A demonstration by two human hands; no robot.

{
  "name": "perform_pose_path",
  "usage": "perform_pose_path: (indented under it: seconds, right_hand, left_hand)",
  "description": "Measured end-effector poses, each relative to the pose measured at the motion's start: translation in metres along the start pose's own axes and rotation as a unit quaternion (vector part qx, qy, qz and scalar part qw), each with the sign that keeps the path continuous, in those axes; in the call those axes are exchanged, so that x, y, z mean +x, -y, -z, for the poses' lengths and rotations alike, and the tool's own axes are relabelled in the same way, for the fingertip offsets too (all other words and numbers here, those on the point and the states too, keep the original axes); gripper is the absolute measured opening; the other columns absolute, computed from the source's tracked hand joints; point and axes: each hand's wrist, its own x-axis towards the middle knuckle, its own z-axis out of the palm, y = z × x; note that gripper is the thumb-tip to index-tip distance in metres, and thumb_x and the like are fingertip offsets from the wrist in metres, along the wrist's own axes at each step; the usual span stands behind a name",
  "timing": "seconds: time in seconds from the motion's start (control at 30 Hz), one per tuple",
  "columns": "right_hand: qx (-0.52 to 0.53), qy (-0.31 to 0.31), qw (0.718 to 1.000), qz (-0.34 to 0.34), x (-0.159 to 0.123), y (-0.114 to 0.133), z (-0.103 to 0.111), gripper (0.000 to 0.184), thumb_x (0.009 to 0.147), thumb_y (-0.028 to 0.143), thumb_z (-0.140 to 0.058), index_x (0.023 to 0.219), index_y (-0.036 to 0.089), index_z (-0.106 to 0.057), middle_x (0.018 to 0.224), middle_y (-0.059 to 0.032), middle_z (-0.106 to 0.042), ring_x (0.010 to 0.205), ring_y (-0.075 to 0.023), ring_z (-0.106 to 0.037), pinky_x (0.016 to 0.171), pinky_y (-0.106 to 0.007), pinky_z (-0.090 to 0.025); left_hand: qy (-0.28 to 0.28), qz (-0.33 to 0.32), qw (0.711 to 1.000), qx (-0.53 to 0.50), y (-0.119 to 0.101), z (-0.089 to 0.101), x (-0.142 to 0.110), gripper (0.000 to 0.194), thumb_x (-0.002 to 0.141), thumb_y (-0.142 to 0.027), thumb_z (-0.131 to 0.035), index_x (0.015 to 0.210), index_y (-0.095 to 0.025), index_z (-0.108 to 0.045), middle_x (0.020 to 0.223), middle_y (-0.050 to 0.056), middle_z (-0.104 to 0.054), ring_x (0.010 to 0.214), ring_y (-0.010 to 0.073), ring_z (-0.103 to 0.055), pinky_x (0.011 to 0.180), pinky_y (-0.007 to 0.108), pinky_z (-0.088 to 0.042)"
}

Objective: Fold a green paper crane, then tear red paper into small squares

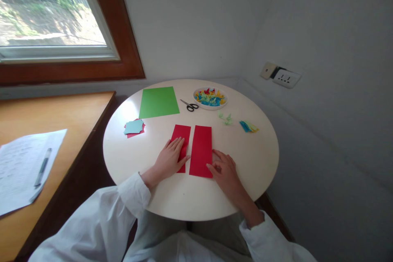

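Observation:
Two red paper strips lie side by side near the middle of the round white table, with a narrow gap between them. On the left red paper (pixel 182 130) my left hand (pixel 168 158) rests flat, fingers stretched out and covering much of it. The thumb reaches to the gap. The right red paper (pixel 201 149) is fully flat and slightly wider in view. At its lower right edge my right hand (pixel 225 174) has curled fingers, with thumb and forefinger on the paper's edge.
Behind the strips lie a green paper sheet (pixel 159 102), black-handled scissors (pixel 192 107) and a white dish (pixel 226 103) of colourful paper cutouts. Pale green cutouts (pixel 227 120) and blue-yellow paper pieces (pixel 248 126) lie right. A small paper stack (pixel 134 127) sits left. A wooden desk (pixel 76 108) adjoins.

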Motion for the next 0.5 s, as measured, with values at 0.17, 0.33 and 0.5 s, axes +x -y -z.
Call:
perform_pose_path:
  seconds: [0.17,0.33,0.5]
  right_hand:
    - [0.017,-0.033,0.999,0.011,-0.001,-0.002,-0.004,0.027,0.078,0.027,-0.056,0.053,0.021,-0.052,0.122,-0.0118,-0.06,0.115,-0.0251,-0.052,0.105,-0.054,-0.024]
    - [0.029,-0.039,0.999,0.007,-0.002,-0.003,-0.005,0.025,0.078,0.028,-0.055,0.054,0.02,-0.053,0.12,-0.0133,-0.061,0.114,-0.0274,-0.053,0.105,-0.056,-0.024]
    - [0.039,-0.044,0.998,0.013,-0.004,-0.004,-0.005,0.024,0.079,0.032,-0.054,0.057,0.022,-0.057,0.122,-0.0115,-0.061,0.114,-0.0276,-0.053,0.105,-0.055,-0.026]
  left_hand:
    - [-0.004,0.046,0.999,-0.021,0.005,0.02,0.008,0.03,0.091,-0.036,-0.038,0.095,-0.02,-0.063,0.093,0.007,-0.071,0.087,0.0209,-0.066,0.091,0.036,-0.043]
    - [-0.034,0.198,0.979,-0.021,0.031,0.069,0.04,0.032,0.085,-0.04,-0.04,0.069,-0.02,-0.059,0.062,0.005,-0.065,0.056,0.019,-0.057,0.05,0.027,-0.034]
    - [-0.187,0.27,0.944,0.021,0.078,0.116,0.093,0.032,0.083,-0.044,-0.043,0.074,-0.018,-0.061,0.069,0.006,-0.065,0.064,0.0197,-0.057,0.053,0.027,-0.031]
